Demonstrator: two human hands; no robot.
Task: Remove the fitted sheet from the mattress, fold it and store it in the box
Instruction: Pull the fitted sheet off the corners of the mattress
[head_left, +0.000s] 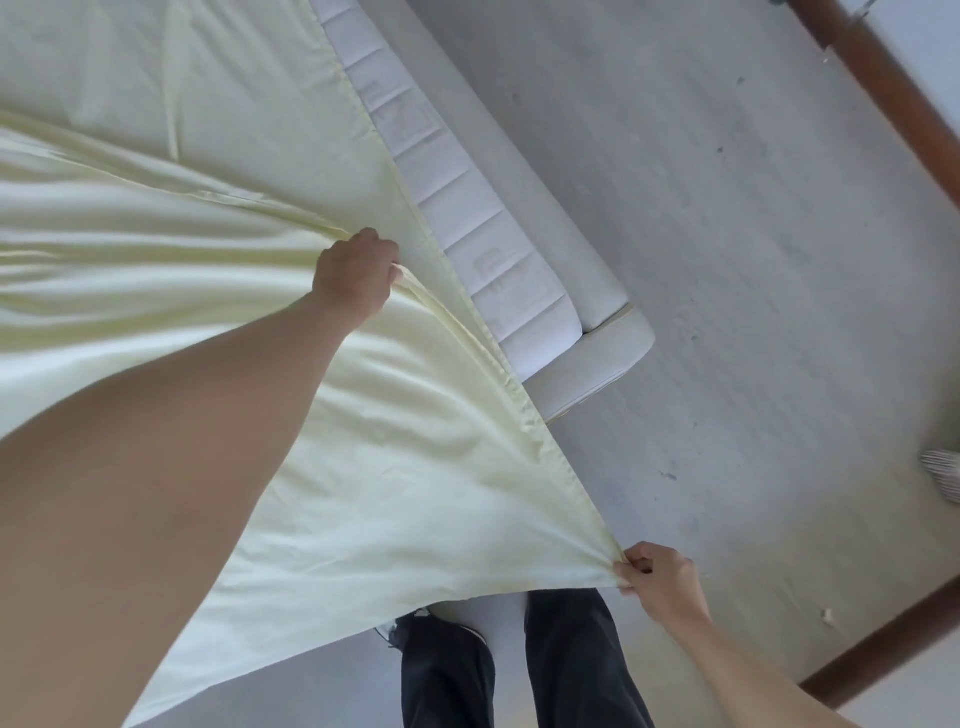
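While the pale yellow fitted sheet (171, 171) mostly lies spread over the mattress (467, 208), its near corner is lifted off and pulled out over the grey floor (727, 260). Left hand (356, 275) has its fingers bunched round a fold of the sheet near the mattress edge, and right hand (660, 579) pinches the corner tip, so both are gripping fabric. White bed frame (613, 358) peeks out underneath, with 2 dark trouser legs (571, 665) below.
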